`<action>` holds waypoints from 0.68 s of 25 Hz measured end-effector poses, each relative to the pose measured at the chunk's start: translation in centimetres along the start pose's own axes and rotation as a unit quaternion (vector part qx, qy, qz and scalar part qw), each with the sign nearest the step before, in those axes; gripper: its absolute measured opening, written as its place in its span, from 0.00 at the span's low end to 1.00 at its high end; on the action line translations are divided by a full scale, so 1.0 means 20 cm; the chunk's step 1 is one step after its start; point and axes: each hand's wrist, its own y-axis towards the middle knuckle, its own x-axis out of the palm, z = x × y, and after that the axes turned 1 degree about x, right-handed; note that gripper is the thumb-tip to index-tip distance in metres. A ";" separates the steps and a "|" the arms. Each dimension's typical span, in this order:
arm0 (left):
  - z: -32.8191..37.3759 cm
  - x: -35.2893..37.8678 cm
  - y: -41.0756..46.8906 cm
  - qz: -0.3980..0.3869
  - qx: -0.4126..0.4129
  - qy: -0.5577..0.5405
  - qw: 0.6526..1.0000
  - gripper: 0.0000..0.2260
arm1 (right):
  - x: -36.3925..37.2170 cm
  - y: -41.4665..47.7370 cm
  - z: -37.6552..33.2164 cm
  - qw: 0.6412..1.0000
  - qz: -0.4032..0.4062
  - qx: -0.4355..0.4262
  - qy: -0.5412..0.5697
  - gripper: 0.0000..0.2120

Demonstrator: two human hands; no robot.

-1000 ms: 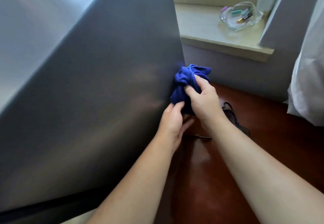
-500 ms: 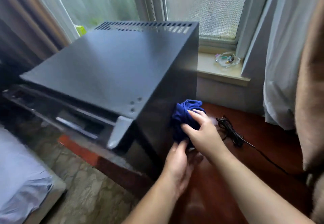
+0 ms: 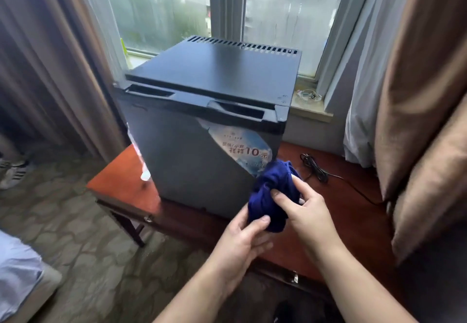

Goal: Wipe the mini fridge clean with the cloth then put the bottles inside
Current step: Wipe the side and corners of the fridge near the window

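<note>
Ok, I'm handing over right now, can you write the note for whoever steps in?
Left hand: gripping the lower end of the blue cloth.
Right hand: fingers on the same bunched cloth, at the mini fridge's lower right front corner.
The fridge sits on the wooden table, door shut; one bottle shows beside its left side.
Done: cannot tell how much is wiped.
Left: finish wiping, open the door, load the bottles.

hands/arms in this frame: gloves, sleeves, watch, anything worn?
Nothing worn that the view shows. The left hand and the right hand are bare: no gloves, and no rings show. Both forearms are bare down to the frame's lower edge, with no sleeve, watch or band in view. The image is slightly blurred, so fine marks cannot be told.
</note>
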 end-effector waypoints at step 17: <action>0.25 -0.87 0.01 0.153 0.020 0.031 0.988 0.35 | 0.82 0.12 0.03 0.929 -0.101 0.206 0.291 0.21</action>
